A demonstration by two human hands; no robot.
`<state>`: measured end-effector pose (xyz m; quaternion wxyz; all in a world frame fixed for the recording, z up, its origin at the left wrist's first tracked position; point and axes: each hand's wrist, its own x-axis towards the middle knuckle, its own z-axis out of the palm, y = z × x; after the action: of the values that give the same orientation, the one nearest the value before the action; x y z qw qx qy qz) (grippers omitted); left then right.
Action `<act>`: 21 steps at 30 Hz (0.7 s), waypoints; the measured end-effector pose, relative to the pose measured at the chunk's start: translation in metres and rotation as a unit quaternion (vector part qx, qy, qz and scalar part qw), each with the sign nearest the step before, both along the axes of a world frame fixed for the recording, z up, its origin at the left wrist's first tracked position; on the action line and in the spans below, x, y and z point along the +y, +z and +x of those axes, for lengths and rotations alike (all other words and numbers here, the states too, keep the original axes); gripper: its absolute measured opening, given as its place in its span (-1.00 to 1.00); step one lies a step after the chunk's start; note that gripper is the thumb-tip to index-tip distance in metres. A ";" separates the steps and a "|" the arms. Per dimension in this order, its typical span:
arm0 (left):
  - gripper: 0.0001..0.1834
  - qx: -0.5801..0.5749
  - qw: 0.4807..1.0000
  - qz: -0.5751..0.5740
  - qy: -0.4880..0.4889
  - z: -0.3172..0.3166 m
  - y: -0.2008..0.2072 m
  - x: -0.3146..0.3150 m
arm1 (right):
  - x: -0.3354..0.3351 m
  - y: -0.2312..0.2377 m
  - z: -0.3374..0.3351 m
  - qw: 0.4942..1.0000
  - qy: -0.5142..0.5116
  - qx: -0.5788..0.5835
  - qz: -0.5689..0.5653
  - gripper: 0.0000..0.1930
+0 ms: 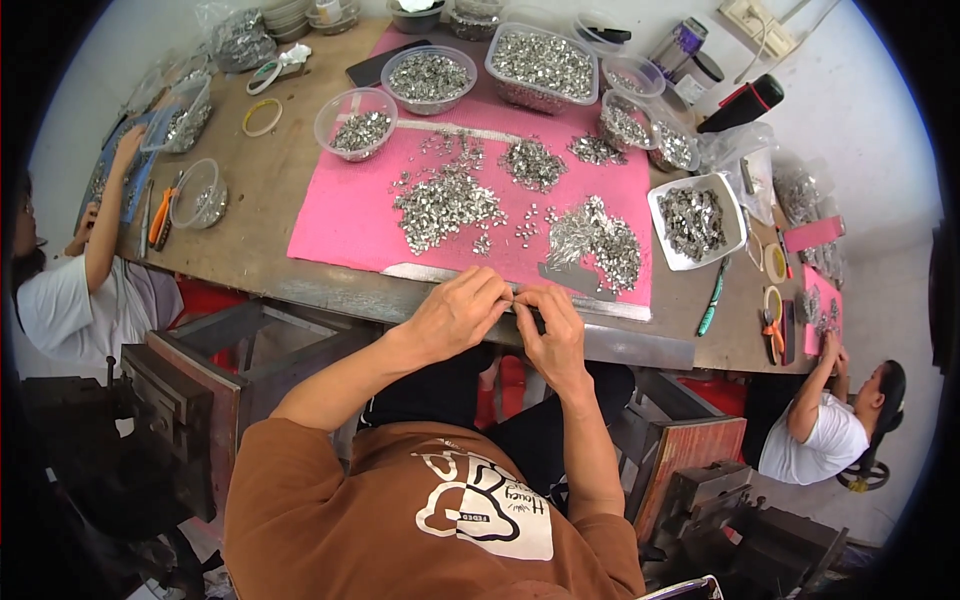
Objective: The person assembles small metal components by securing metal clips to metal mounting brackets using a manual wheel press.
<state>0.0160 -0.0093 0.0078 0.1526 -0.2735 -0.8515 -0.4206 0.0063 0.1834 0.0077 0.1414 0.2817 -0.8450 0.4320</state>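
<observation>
My left hand (pixel 466 310) and my right hand (pixel 550 325) meet at the table's front edge. Thumbs and fingers pinch together on both, tip to tip; whatever lies between them is too small to name. Just beyond, a pink mat (pixel 335 220) carries loose heaps of small silvery metal pieces. The largest heap (pixel 445 212) lies ahead of my left hand. Another heap (pixel 605 248), ahead and to the right of my right hand, borders a patch of thin slivers (pixel 572 238). Two smaller heaps (pixel 532 166) (pixel 597 150) sit farther back.
Clear plastic tubs (pixel 543 97) of metal pieces line the mat's far side. A white square dish (pixel 700 262) and a green-handled tool (pixel 712 300) are on the right. Orange-handled pliers (pixel 160 222) lie left. Other people work at left (pixel 70 310) and right (pixel 825 425).
</observation>
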 end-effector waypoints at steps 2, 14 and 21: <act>-0.84 0.015 0.999 -0.037 0.018 0.005 0.001 0.001 | 0.000 -0.001 0.001 1.000 0.009 0.014 0.007 -0.80; -0.86 0.032 0.999 -0.016 0.036 0.006 -0.001 0.005 | 0.005 0.004 -0.003 0.999 0.026 -0.007 -0.017 -0.85; -0.83 0.098 0.993 -0.029 0.051 0.007 -0.013 0.003 | -0.009 0.014 -0.037 0.999 0.000 -0.036 0.031 -0.89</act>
<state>0.0228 -0.0065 -0.0052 0.2482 -0.2739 -0.8573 -0.3583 -0.0303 0.1740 0.0220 0.1018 0.2701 -0.8626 0.4155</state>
